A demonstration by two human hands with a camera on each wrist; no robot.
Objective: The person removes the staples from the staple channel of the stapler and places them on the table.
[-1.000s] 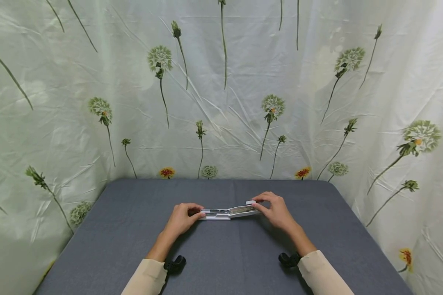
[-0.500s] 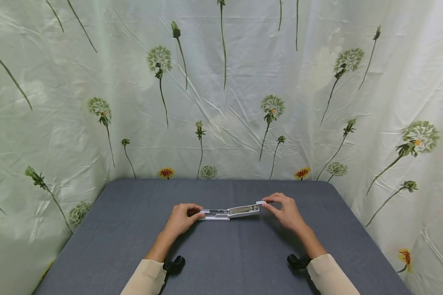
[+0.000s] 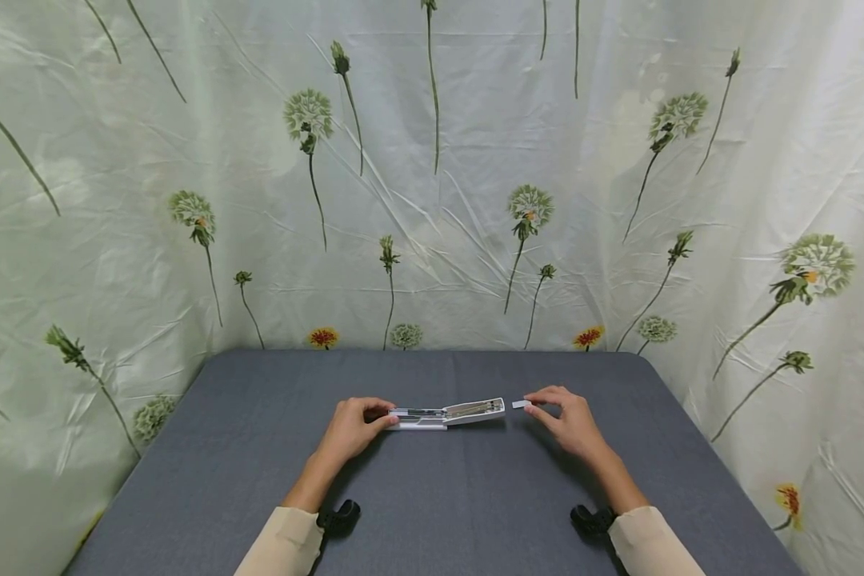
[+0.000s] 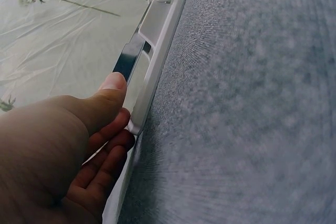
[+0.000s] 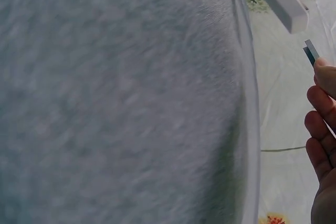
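Note:
A white stapler (image 3: pixel 421 426) lies on the table, opened out, its top cover (image 3: pixel 475 410) swung over to the right and tilted slightly up. Its far end is pinched between thumb and fingers of my left hand (image 3: pixel 356 428); in the left wrist view the thumb (image 4: pixel 113 85) rests by the dark metal part and fingers touch the base (image 4: pixel 157 59). My right hand (image 3: pixel 569 422) pinches a short strip of staples (image 3: pixel 522 404) between thumb and fingertips. That strip (image 5: pixel 311 51) is apart from the cover's end (image 5: pixel 283 6) in the right wrist view.
A dark grey cloth covers the table (image 3: pixel 461 496). Behind and at both sides hangs a pale curtain (image 3: pixel 432 200) printed with dandelions. Each wrist wears a black camera mount (image 3: pixel 342 518).
My right hand has drawn away to the right from the stapler's cover, carrying the staple strip off its end. The left hand and the stapler stay in place.

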